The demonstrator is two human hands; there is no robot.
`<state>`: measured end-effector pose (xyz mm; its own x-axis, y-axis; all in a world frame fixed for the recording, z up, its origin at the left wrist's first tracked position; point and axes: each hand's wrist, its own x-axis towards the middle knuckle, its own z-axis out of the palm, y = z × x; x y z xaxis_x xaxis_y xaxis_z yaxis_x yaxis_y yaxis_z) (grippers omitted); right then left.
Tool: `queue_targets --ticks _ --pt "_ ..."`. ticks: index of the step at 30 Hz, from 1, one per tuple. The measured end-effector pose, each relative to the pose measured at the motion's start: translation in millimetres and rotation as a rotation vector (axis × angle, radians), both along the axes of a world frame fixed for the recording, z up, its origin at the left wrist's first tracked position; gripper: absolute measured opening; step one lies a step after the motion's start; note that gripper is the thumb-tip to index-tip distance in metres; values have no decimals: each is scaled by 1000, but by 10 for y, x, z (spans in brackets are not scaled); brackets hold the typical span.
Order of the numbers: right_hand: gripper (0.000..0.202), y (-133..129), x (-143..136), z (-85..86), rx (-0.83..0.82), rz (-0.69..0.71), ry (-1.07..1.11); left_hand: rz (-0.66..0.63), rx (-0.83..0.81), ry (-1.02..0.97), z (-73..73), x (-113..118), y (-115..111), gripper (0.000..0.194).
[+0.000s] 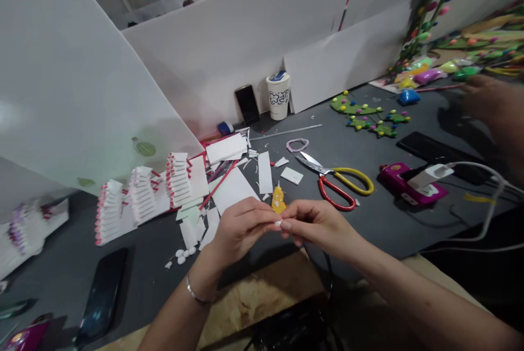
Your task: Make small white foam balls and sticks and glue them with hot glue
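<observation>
My left hand (pixel 241 231) and my right hand (pixel 317 225) meet at the front edge of the dark table. Their fingertips pinch a small white piece (pixel 278 223) between them; its exact shape is mostly hidden by the fingers. Just beyond the fingertips lies a yellow glue gun (pixel 278 198), its nozzle pointing away from me. To its right, scissors (pixel 323 170) with one red and one yellow handle rest with blades slightly apart. Several white balls (pixel 184 254) sit left of my left hand, beside cut white card pieces (pixel 265 172).
Rows of red-tipped white sticks (pixel 141 195) stand on card at left, near a dark phone (pixel 104 285). A paper cup (pixel 278 97) and an upright phone (pixel 247 104) are at the back. A magenta power strip (pixel 411 184) and another person's hand (pixel 495 105) are at right.
</observation>
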<state>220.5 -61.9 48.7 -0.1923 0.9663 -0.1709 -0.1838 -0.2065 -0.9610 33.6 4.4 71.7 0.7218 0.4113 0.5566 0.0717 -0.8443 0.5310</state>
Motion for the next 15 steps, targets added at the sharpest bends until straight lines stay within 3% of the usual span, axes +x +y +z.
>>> queue_targets --ticks 5,9,12,15 --pt "30 15 28 0 -52 61 33 50 204 28 -35 -14 -18 16" --pt "35 20 34 27 -79 65 46 18 341 86 -40 -44 -26 23" --pt "35 6 22 36 -54 24 -15 15 317 166 5 -40 -45 24" --pt "28 -16 6 13 91 -54 -155 19 162 145 58 -22 -48 20"
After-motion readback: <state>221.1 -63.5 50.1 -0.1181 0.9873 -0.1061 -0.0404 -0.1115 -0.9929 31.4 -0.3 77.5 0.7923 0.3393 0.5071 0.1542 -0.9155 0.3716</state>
